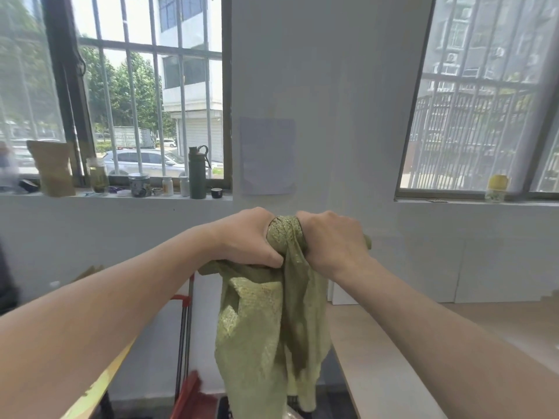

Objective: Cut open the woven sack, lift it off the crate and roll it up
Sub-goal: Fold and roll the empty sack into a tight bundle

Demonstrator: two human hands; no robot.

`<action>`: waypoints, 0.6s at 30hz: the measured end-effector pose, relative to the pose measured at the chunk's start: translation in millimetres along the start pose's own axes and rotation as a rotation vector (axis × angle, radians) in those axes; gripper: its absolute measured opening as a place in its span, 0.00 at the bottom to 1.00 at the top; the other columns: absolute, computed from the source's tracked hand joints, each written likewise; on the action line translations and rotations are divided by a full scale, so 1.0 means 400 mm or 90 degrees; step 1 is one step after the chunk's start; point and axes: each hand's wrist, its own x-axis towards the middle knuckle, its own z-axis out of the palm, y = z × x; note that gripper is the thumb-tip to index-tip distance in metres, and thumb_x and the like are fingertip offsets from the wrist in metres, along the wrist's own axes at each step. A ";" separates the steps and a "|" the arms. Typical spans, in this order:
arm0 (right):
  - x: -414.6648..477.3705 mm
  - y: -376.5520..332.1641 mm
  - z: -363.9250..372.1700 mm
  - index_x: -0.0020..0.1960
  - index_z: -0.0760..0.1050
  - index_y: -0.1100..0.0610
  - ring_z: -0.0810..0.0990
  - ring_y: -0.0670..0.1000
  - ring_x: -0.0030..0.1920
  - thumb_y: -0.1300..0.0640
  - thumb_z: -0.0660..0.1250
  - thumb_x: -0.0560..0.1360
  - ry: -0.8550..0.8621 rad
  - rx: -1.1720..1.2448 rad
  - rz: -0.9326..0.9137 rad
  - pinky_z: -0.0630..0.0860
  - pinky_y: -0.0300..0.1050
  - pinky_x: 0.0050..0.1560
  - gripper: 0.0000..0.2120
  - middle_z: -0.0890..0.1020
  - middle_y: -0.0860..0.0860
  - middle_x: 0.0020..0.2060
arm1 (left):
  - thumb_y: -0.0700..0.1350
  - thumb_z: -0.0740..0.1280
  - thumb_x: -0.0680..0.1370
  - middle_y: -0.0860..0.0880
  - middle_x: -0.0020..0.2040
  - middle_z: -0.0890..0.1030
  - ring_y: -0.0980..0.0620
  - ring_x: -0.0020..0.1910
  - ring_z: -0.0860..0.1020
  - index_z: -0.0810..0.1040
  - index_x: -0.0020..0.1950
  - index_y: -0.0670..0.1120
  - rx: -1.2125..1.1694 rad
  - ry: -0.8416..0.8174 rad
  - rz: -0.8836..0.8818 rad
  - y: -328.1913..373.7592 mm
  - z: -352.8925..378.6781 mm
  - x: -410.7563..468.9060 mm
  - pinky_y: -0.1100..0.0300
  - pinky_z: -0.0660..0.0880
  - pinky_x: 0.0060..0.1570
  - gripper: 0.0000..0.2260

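Two bare hands are holding a green sack [272,322] up in the air, in front of a white wall [326,86]. The left hand [251,237] is closing its grip tight around the top of the sack, fingers curling under and thumb pressing on the bunched cloth. The right hand [331,240] is closing its grip on the same bunch, just beside the left one, so the two fists are almost touching. Between the two grips a tight little roll of the sack is poking up (it looks like a knob). A small bit of green is sticking out past the far side of the right grip too.

Below the grips the rest of the sack is hanging down loose and wrinkled, well off the floor. Its bottom end is dropping out of the picture.

Under the right grip and off to that side, a pale worktop [393,358] is running along. Under the left grip a thin dark pole [184,328] with red parts is standing, and a yellow edge [99,385] is showing lower down.

Above the left grip, a window sill [121,197] is holding jars, a brown bag [54,167] and a tall dark bottle [197,173]. Above the right grip, by another window, a yellow cup [496,189] is sitting.
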 end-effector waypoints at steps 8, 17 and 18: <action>0.041 0.000 0.035 0.38 0.76 0.52 0.78 0.57 0.33 0.60 0.66 0.72 -0.092 0.103 0.163 0.74 0.46 0.33 0.05 0.79 0.50 0.33 | 0.75 0.76 0.58 0.47 0.64 0.75 0.43 0.63 0.77 0.56 0.80 0.47 0.466 0.120 -0.029 0.010 0.065 -0.037 0.47 0.76 0.62 0.61; 0.052 0.000 0.021 0.33 0.71 0.56 0.75 0.56 0.28 0.53 0.74 0.63 -0.240 0.233 0.088 0.69 0.44 0.26 0.12 0.73 0.50 0.26 | 0.46 0.78 0.66 0.46 0.36 0.76 0.42 0.33 0.75 0.73 0.57 0.47 0.586 0.342 0.060 -0.043 0.091 -0.015 0.52 0.71 0.35 0.23; 0.052 0.005 0.018 0.34 0.72 0.57 0.76 0.56 0.29 0.52 0.74 0.62 -0.241 0.243 0.075 0.70 0.46 0.27 0.13 0.74 0.50 0.26 | 0.45 0.75 0.68 0.48 0.36 0.74 0.42 0.34 0.74 0.72 0.58 0.48 0.582 0.338 0.054 -0.035 0.085 -0.015 0.53 0.69 0.35 0.21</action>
